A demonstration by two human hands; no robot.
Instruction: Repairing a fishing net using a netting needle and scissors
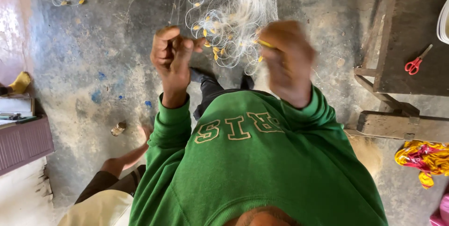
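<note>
1. Yellow cloth, crumpled (20,82), lies at the far left edge on the grey concrete floor (93,57), above a purple ribbed box (25,144) with flat items stacked on it
2. Small blue paint flecks (97,96) mark the floor, and a small brownish bottle-like object (119,128) lies nearby; what it is exactly cannot be told
3. Another person's bare foot and lower leg (127,156) reach in at the lower left, just beside the green sleeve
4. Left hand (171,57) is raised upright, fingers curled together and thumb pressed to the forefinger, pinching a thin strand of the white monofilament fishing net (234,25)
5. That net hangs in a bunch from the top of the view between the two hands, with looped line and small yellow oval floats (215,49) strung along it; more loops and floats trail across the floor at the upper left
6. Right hand (286,62) is blurred, fingers closed around a thin yellow needle-like tool (264,43) whose tip points into the net; how firmly it grips cannot be told
7. Green sweatshirt (252,170) with cream lettering fills the lower middle
8. Dark wooden bench (411,43) stands at the right, with red-handled scissors (415,63) lying on it, well apart from the hands
9. Yellow and red crumpled fabric (424,156) lies on the floor at the lower right
</note>
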